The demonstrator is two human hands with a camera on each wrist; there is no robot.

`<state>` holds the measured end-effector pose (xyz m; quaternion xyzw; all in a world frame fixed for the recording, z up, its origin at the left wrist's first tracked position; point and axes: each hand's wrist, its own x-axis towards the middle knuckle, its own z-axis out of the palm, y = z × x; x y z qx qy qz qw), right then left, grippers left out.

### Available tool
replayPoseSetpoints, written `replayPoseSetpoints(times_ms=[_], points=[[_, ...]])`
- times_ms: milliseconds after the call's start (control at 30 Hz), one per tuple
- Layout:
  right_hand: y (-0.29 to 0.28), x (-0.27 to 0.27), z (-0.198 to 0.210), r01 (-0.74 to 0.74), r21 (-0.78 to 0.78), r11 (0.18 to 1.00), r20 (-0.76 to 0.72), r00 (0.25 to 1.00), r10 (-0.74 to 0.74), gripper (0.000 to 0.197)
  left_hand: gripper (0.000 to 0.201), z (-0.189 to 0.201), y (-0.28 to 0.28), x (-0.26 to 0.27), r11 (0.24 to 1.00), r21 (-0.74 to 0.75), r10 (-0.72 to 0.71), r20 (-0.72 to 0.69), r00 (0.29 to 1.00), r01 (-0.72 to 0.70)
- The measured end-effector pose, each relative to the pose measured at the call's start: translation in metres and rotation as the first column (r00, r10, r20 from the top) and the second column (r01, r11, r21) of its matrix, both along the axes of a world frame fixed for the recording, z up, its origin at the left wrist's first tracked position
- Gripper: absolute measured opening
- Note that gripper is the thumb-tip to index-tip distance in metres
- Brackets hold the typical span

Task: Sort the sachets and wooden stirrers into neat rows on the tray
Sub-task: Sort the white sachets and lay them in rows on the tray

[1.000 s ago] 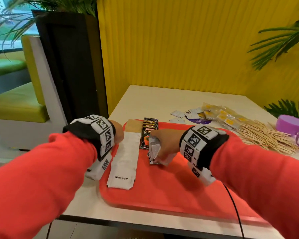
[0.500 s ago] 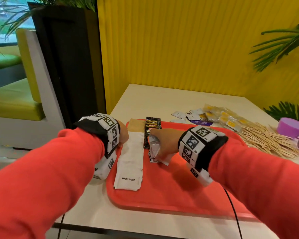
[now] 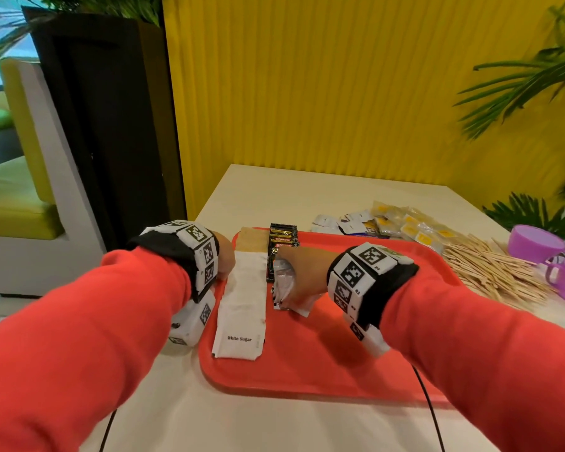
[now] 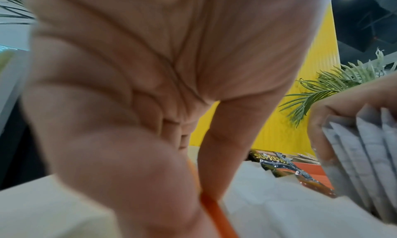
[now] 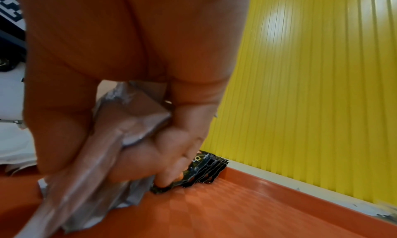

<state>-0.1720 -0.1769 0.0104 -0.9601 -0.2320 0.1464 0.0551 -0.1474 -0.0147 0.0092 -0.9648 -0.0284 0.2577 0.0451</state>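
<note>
A red tray [image 3: 340, 370] carries a lengthwise row of white sugar sachets [image 3: 242, 305], a brown sachet [image 3: 252, 239] at its far end, and a row of black sachets [image 3: 282, 238] beside it. My right hand [image 3: 294, 272] grips a bundle of silver sachets [image 3: 284, 282] that stands on edge on the tray, just right of the black row [image 5: 204, 172]. In the right wrist view the fingers wrap the bundle [image 5: 128, 119]. My left hand [image 3: 225, 256] sits at the tray's left rim [image 4: 212, 207], fingers curled in, thumb [image 4: 225, 139] pointing down by the white row.
Loose yellow sachets [image 3: 411, 226] and small white sachets [image 3: 340, 221] lie on the table beyond the tray. A heap of wooden stirrers [image 3: 490, 272] lies to the right, next to purple cups [image 3: 535, 243]. A yellow wall stands behind.
Both hands stay almost where they were. The right hand still holds the silver bundle upright on the tray. Only the head view has shifted a little.
</note>
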Motion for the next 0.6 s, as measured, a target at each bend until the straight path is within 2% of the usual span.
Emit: replayPoseSetpoints(times_ms=[67, 233, 300, 367, 400, 433, 500, 533, 600], points=[[0.001, 0.001, 0.0, 0.0, 0.007, 1.0, -0.002, 1.0, 0.0, 0.067, 0.035, 0.002, -0.002, 0.001, 0.998, 0.054, -0.009, 0.008, 1.0, 0.008], [0.002, 0.005, 0.001, 0.009, 0.029, 1.0, -0.003, 1.0, -0.009, 0.078, 0.038, 0.004, -0.007, -0.003, 0.999, 0.039, 0.037, 0.021, 0.999, -0.038], [0.002, 0.006, 0.0, 0.013, 0.035, 0.999, 0.005, 1.0, -0.013, 0.081, 0.039, 0.007, -0.008, -0.003, 0.999, -0.036, 0.028, 0.122, 0.992, -0.024], [0.002, 0.007, 0.0, 0.026, 0.039, 0.999, 0.011, 1.0, -0.026, 0.081, 0.039, 0.015, -0.013, -0.004, 0.982, -0.188, 0.077, 0.241, 0.967, -0.031], [0.002, 0.006, 0.0, 0.03, 0.034, 0.999, 0.016, 0.999, -0.031, 0.081, 0.042, 0.018, -0.016, -0.004, 0.947, -0.319, 0.138, 0.262, 0.955, -0.05], [0.002, 0.007, -0.001, 0.035, 0.028, 0.999, 0.022, 0.999, -0.035, 0.08, 0.047, 0.019, -0.019, -0.001, 0.88, -0.469, 0.201, 0.229, 0.953, -0.073], [0.002, 0.008, -0.005, 0.044, 0.022, 0.999, 0.032, 0.998, -0.045, 0.074, 0.06, 0.019, -0.028, -0.005, 0.694, -0.71, 0.242, 0.071, 0.968, -0.122], [0.003, 0.008, -0.006, 0.044, 0.028, 0.999, 0.049, 0.998, -0.045, 0.067, 0.068, 0.016, -0.033, -0.008, 0.632, -0.763, 0.22, 0.014, 0.975, -0.131], [0.003, 0.008, -0.011, 0.055, 0.039, 0.998, 0.078, 0.995, -0.058, 0.058, 0.076, 0.008, -0.042, -0.012, 0.607, -0.789, 0.17, 0.013, 0.985, -0.095]])
